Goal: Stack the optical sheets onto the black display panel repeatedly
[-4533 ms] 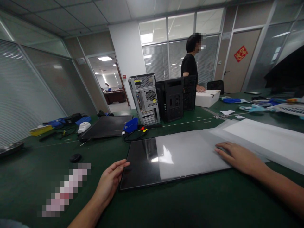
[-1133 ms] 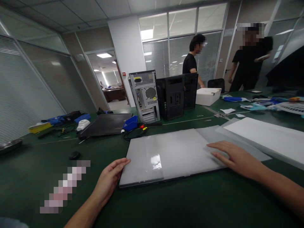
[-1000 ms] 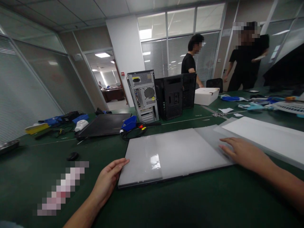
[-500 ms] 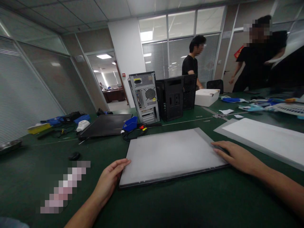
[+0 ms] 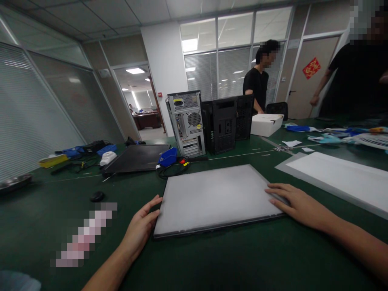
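Observation:
A flat panel with a white sheet surface and a thin black frame lies on the green table in front of me. My left hand is at its left edge, fingers stretched and a little apart, fingertips against the edge. Across the panel, my right hand rests over the right edge with its fingers spread and the fingertips on the white surface. Neither hand is wrapped round the panel. Part of the right edge is hidden beneath my right hand.
Beyond the panel stand an open computer case and a black case. A dark flat screen and a blue tool with cable lie left. White sheets are on the right. Two people in black shirts stand behind the table.
My left fingers have loosened from the panel's edge and spread. My right hand has shifted slightly left, and the white layer sits more evenly within the frame. Both people have moved right in view.

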A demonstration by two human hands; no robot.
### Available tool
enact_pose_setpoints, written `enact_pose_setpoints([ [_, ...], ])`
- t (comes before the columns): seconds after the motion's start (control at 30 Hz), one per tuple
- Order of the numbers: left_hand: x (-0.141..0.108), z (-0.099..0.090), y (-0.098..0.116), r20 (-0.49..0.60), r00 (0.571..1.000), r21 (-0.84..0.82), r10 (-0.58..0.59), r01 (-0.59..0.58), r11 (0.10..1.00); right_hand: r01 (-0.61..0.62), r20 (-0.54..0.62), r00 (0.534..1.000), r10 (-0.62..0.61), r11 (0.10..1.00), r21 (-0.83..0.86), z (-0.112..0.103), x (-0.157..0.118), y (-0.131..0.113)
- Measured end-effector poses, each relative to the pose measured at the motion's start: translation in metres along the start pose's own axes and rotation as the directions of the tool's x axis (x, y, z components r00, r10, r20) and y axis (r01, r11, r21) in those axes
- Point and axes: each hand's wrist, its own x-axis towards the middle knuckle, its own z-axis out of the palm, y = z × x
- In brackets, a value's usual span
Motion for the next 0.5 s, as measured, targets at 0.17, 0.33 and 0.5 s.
enact_pose_setpoints([
  [0.17, 0.002, -0.001, -0.001, 0.02, 0.998, 0.005, -0.067, 0.067, 0.998, 0.027, 0.004, 1.0, -0.027, 0.999, -0.03, 0.003, 0.0, -0.011],
  [0.33, 0.001, 0.001, -0.001, 0.022, 0.997, -0.013, -0.072, 0.072, 0.997, -0.016, 0.009, 1.0, 0.017, 1.0, -0.02, -0.001, 0.003, -0.003],
  [0.5, -0.001, 0.002, 0.0, 0.026, 0.996, -0.016, -0.088, 0.088, 0.996, -0.244, -0.161, 0.962, 0.222, 0.961, -0.133, -0.014, 0.002, 0.059],
])
